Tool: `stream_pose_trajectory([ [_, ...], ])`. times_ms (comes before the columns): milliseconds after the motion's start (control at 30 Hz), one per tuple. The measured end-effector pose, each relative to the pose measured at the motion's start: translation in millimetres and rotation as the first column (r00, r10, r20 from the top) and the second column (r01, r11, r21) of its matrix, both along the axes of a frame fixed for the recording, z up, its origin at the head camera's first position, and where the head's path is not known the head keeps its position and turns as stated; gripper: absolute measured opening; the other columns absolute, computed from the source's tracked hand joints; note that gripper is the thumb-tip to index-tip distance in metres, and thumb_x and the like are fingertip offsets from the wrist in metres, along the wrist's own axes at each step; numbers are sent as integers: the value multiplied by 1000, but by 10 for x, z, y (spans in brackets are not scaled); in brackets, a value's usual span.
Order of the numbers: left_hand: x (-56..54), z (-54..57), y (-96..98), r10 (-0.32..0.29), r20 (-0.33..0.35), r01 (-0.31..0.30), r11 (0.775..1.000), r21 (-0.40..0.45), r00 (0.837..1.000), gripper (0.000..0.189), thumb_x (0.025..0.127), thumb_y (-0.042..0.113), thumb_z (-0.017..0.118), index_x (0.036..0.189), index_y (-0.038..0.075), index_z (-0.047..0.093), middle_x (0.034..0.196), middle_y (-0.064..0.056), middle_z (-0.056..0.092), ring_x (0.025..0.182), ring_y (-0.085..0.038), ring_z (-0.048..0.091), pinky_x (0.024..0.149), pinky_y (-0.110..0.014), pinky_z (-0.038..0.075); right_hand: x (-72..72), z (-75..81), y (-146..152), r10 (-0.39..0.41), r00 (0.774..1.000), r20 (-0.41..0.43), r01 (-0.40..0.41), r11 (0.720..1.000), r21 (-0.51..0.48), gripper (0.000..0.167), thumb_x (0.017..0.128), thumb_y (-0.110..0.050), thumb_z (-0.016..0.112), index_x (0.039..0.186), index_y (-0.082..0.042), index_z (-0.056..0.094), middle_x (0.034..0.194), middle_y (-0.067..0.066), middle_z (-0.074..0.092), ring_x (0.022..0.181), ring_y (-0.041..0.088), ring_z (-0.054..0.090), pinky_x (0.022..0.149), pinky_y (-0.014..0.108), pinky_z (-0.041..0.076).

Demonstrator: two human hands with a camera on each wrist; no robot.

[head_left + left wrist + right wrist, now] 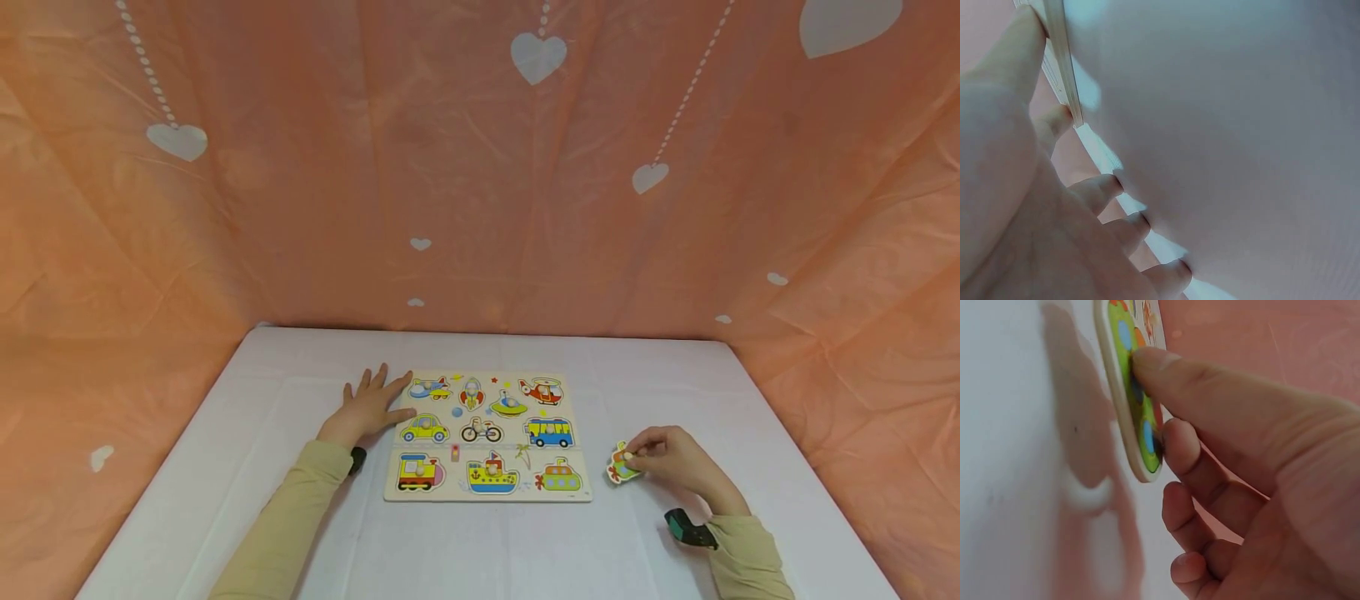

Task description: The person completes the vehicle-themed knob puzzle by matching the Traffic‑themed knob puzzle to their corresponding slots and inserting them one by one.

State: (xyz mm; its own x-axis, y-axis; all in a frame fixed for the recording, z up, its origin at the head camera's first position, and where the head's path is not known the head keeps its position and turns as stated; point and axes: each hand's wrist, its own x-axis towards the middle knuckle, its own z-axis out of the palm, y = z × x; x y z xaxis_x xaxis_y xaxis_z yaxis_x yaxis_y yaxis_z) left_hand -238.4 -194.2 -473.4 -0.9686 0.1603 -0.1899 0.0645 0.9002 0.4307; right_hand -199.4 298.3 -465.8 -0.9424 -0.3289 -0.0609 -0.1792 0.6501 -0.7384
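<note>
A wooden vehicle puzzle board (480, 496) lies flat on the table. My left hand (367, 410) has its fingers spread, with thumb and index finger touching the board's left edge. In the left wrist view, the other fingertips (1174, 270) rest on the tabletop. To the right of the board, my right hand (675, 458) pinches a green submarine puzzle piece (622, 463) between thumb and fingers. The piece (1129, 394) is tilted, with its shadow on the table beside it. At the board's lower right, the submarine recess (561, 477) shows its printed picture and no knob.
Knobbed pieces sit in the board, among them a bus (550, 432), a boat (492, 475) and a train (421, 472). A white cloth (480, 554) covers the table. An orange curtain with hearts (465, 183) hangs behind and at both sides.
</note>
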Motion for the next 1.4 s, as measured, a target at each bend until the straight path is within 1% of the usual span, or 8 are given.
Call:
stream_pose_trajectory([
  [233, -3, 14, 0, -11, -4, 11, 1000, -4, 1000, 79, 88, 49, 64, 151, 16, 30, 155, -28, 6, 138, -52, -2, 104, -71, -3, -4, 28, -127, 33, 998, -61, -35, 999, -35, 14, 75, -15, 82, 82, -9, 71, 79, -1, 62, 75, 9, 52, 65, 22, 43],
  [533, -25, 15, 11, -11, 7, 11, 1000, -2, 1000, 79, 88, 49, 64, 152, 17, 29, 155, -27, 5, 139, -50, -4, 104, -69, -5, -14, 50, -344, 2, 1000, -28, -4, 999, -40, 16, 76, -17, 81, 84, -9, 71, 77, -1, 60, 75, 15, 50, 63, 23, 39],
  [700, -34, 18, 8, -7, 9, 7, 1000, -10, 1000, 79, 88, 49, 63, 152, 17, 29, 156, -26, 5, 139, -50, -4, 104, -69, -6, -31, 28, -442, 24, 1000, -18, -25, 998, -65, 16, 76, -17, 81, 84, -8, 70, 77, 0, 60, 75, 16, 51, 64, 23, 41],
  [800, -33, 23, 7, -5, 12, 5, 1000, -11, 1000, 79, 88, 48, 64, 152, 17, 29, 156, -27, 5, 139, -50, -4, 104, -69, -6, -36, 9, -497, 32, 999, 3, -32, 996, -80, 17, 77, -17, 81, 85, -7, 70, 77, 1, 60, 76, 18, 51, 63, 23, 42],
  [967, -27, 20, 7, -5, 16, 5, 1000, -18, 1000, 80, 88, 49, 64, 152, 17, 29, 155, -27, 5, 139, -51, -4, 104, -70, -5, -18, -20, -610, 33, 999, 34, -29, 994, -103, 19, 77, -18, 81, 86, -5, 70, 77, 2, 59, 75, 18, 52, 62, 22, 44],
  [1100, -21, 16, 7, -6, 16, 7, 1000, -23, 1000, 80, 88, 49, 63, 152, 16, 29, 155, -27, 5, 139, -51, -4, 104, -70, -4, 4, -55, -709, 61, 997, 43, -56, 992, -111, 20, 76, -17, 82, 85, -5, 69, 76, 2, 59, 74, 17, 53, 61, 22, 44],
  [1267, -10, 17, 6, -9, 15, 9, 1000, -22, 1000, 79, 88, 49, 63, 152, 16, 29, 155, -28, 5, 139, -51, -3, 104, -70, -4, 38, -120, -807, 103, 994, 41, -98, 989, -110, 17, 76, -17, 81, 84, -7, 70, 76, 1, 58, 75, 16, 53, 66, 23, 43],
  [1400, 1, 21, 7, -10, 15, 10, 1000, -24, 1000, 79, 88, 49, 63, 152, 16, 29, 155, -28, 5, 139, -52, -3, 104, -70, -3, 64, -144, -857, 106, 994, 29, -103, 990, -93, 16, 77, -19, 81, 83, -10, 70, 74, -2, 58, 76, 15, 52, 70, 24, 40],
])
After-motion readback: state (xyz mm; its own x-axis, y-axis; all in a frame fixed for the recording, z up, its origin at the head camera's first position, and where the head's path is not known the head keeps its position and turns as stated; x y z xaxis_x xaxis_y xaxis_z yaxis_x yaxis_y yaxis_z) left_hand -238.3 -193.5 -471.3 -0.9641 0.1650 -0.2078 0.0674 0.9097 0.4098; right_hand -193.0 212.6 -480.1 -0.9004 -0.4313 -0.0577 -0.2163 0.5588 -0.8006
